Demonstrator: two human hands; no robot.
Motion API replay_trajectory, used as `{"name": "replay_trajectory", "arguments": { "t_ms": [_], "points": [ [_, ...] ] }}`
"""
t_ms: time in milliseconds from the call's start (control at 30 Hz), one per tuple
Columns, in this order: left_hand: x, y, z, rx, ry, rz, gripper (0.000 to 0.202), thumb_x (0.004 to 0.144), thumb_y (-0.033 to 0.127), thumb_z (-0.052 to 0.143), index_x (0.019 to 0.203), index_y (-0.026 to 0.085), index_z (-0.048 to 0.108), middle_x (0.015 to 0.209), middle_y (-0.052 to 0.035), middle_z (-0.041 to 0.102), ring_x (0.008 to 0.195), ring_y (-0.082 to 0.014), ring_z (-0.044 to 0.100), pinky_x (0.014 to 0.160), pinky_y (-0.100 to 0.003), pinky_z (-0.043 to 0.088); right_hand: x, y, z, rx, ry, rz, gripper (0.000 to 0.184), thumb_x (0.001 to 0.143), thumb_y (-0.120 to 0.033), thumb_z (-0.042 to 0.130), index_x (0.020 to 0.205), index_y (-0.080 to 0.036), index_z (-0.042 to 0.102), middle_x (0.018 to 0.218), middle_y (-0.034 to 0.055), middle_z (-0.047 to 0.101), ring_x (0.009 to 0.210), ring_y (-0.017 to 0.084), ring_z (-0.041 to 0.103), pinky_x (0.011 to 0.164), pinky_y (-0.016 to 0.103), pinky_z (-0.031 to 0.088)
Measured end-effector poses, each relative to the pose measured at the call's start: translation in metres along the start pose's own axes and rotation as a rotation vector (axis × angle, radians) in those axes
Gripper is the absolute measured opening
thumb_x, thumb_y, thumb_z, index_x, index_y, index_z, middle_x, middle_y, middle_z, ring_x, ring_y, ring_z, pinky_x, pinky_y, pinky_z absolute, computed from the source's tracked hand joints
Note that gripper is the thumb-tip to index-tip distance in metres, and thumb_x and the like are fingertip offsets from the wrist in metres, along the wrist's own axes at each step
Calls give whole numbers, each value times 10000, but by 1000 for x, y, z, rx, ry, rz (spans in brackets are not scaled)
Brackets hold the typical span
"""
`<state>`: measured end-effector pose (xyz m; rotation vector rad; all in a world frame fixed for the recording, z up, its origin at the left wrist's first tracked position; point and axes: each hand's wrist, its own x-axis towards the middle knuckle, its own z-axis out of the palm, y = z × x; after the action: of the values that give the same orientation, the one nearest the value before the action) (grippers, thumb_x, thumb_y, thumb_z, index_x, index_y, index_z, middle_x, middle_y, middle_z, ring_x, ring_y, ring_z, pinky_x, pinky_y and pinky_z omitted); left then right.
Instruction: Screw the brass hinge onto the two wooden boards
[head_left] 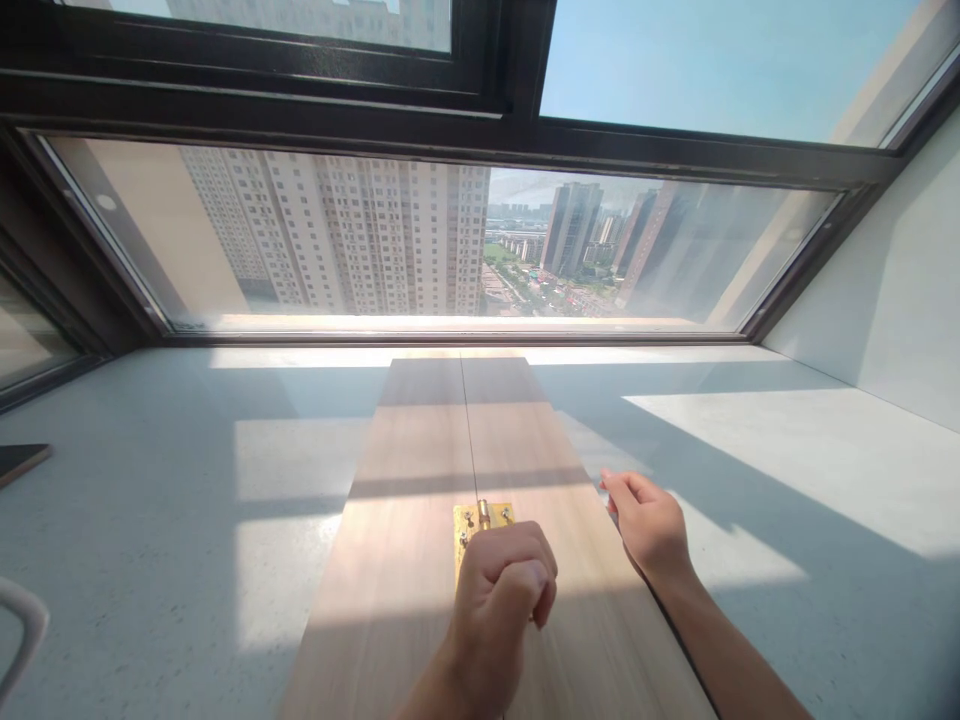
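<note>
Two pale wooden boards [420, 430] lie side by side, a thin seam running between them. A brass hinge [460, 520] spans that seam, with screws in its visible leaf corners and its lower part hidden by my left hand [504, 585]. That hand is closed in a fist over the hinge; whatever is in its fingers is hidden, though a small dark tip shows beneath them. At the right edge of the right-hand board is my right hand [646, 522], its fingers curled together near the wood. I cannot make out whether it holds anything small.
The boards rest on a pale speckled sill [285, 560] striped with sunlight and shadow. A dark-framed window [450, 340] rises behind their far end. At left are a dark flat piece [22, 460] and a white curved tube [30, 625]. A white wall [885, 250] stands right.
</note>
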<state>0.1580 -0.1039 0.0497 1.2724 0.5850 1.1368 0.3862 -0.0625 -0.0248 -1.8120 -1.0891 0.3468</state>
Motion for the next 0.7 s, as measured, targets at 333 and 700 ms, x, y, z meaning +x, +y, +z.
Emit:
{"name": "replay_trajectory", "arguments": {
  "t_ms": [333, 700],
  "points": [
    [-30, -6, 11, 97, 234, 128, 393, 982, 418, 442, 688, 173, 534, 649, -1, 469, 630, -131, 437, 612, -276, 334, 0, 2, 2, 6, -12, -6, 395, 826, -508, 565, 585, -196, 595, 501, -23, 518, 495, 130, 450, 507, 264, 331],
    [2, 9, -3, 6, -6, -92, 406, 739, 346, 497, 441, 219, 252, 426, 49, 204, 440, -82, 183, 467, -291, 135, -1, 0, 2, 18, -2, -23, 400, 830, -514, 572, 622, -179, 635, 499, -8, 523, 479, 133, 437, 469, 259, 324]
  ]
}}
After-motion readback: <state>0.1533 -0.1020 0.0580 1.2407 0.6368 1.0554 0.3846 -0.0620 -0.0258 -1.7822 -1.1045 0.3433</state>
